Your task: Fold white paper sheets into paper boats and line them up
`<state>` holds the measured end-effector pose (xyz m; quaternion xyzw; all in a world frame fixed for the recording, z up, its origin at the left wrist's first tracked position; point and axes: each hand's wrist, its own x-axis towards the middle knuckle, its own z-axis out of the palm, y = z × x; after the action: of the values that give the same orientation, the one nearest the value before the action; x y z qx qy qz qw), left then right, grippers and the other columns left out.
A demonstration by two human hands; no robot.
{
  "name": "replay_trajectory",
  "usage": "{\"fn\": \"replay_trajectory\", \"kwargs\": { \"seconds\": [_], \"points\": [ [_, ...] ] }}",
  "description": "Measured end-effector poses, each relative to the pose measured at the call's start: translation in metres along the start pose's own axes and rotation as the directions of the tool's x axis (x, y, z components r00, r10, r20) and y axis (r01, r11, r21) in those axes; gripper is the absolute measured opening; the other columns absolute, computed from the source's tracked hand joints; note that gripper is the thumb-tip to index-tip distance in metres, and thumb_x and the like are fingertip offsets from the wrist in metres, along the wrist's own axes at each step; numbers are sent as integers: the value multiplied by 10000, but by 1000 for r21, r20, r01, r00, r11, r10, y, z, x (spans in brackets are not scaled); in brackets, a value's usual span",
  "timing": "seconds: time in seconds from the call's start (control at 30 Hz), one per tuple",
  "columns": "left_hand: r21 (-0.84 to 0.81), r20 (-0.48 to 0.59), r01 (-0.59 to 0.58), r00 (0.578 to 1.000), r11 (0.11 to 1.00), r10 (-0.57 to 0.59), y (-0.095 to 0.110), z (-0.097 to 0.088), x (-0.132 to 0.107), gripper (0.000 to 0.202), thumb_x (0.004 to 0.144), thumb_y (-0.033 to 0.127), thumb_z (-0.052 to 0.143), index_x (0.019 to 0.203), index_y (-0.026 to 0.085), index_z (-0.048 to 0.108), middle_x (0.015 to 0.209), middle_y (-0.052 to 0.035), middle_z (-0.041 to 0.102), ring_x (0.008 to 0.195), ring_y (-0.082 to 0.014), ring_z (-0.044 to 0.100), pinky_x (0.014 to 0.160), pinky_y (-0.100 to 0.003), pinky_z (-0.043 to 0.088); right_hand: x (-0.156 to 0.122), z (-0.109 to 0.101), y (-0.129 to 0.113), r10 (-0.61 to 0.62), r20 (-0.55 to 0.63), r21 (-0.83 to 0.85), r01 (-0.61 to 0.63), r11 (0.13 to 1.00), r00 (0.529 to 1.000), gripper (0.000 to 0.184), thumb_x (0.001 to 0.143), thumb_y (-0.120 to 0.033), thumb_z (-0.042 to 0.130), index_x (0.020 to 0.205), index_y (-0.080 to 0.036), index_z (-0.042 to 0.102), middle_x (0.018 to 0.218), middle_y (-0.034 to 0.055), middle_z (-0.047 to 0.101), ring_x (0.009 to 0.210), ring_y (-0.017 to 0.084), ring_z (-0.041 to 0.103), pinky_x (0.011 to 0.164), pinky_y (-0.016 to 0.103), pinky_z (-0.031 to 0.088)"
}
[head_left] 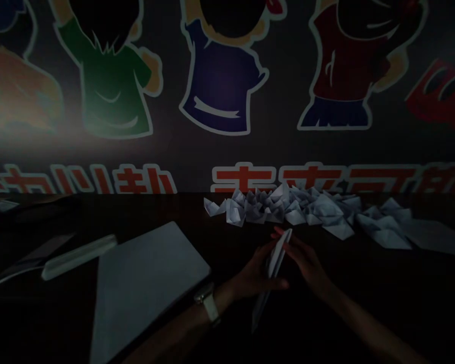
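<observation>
Between my two hands a folded sheet of white paper (279, 254) stands on edge, seen nearly edge-on, its lower end reaching down toward the dark table. My left hand (256, 275) grips it from the left, thumb stretched across the near side; a watch with a pale strap (211, 306) is on that wrist. At the upper end, the fingers of my right hand (307, 260) are closed against the paper's right side. Several folded paper boats (288, 205) lie heaped beyond my hands. The dim light hides the exact folds of the held sheet.
A stack of white paper (147, 288) lies left of my hands. Beside it are a long pale object (79, 256) and a dark flat item (41, 250). A loose sheet (438, 236) lies at the right. Behind the table rises a wall with painted cartoon figures (222, 81).
</observation>
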<state>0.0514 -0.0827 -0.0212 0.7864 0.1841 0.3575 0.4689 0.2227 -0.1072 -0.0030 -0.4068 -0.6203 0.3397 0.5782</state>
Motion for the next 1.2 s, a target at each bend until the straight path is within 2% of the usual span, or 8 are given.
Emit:
{"fn": "replay_trajectory", "kwargs": {
  "seconds": [0.2,0.4,0.53,0.63,0.77,0.93,1.07,1.2],
  "points": [
    [112,-79,2,997,994,7,7,1,1,579,807,362,553,1335,218,363,1312,-102,416,1207,-259,366,1033,-407,269,1,-3,5,-70,-99,-97,60,993,993,402,825,-381,467,1191,-237,551,1200,58,584,1155,238,475,985,382,352],
    [215,-257,13,965,977,44,9,5,0,517,811,327,526,1307,227,417,1260,-106,441,1174,-270,368,1028,-426,260,3,1,18,-2,-55,-125,-5,992,998,434,679,-357,639,1083,-200,609,1096,82,637,1010,265,568,860,368,450],
    [81,-322,41,947,996,-13,3,5,-2,470,863,352,440,1318,245,391,1316,-78,410,1228,-247,323,1057,-404,219,-2,9,37,93,90,-161,-77,984,992,296,632,-366,665,843,-159,679,822,75,698,783,273,620,694,361,493],
    [-63,-352,40,934,997,-60,-5,1,2,453,854,347,454,1291,229,426,1338,-69,411,1238,-246,327,1055,-390,221,-1,8,44,144,69,-159,-132,978,987,267,708,-381,585,785,-148,691,726,56,694,715,267,622,636,354,487],
    [-312,-377,41,912,949,-163,-16,-6,10,505,775,296,547,1257,170,465,1309,-92,464,1197,-248,397,1022,-363,266,11,-5,45,149,-20,-113,-151,982,989,276,708,-369,591,875,-180,704,833,46,711,809,275,627,738,381,477],
    [-582,-271,109,908,806,-319,-21,-14,11,497,721,240,571,1209,158,523,1176,-92,575,1030,-238,525,876,-333,378,21,-18,47,129,-30,41,-128,991,991,344,653,-336,634,975,-227,690,1082,48,660,1049,265,556,931,395,381],
    [-690,-255,77,905,720,-341,-22,-18,10,446,662,169,553,1105,157,605,1014,-76,634,897,-206,559,785,-304,406,20,-21,43,212,-56,194,-198,961,976,298,607,-330,654,878,-222,715,999,69,691,958,274,598,850,401,435],
    [-759,-248,50,899,649,-360,-19,-20,13,407,652,165,542,1050,160,628,1004,-75,622,893,-196,555,792,-304,414,19,-22,37,290,2,330,-274,903,957,260,576,-344,679,804,-227,725,895,77,711,834,262,633,739,372,480]
  ]
}}
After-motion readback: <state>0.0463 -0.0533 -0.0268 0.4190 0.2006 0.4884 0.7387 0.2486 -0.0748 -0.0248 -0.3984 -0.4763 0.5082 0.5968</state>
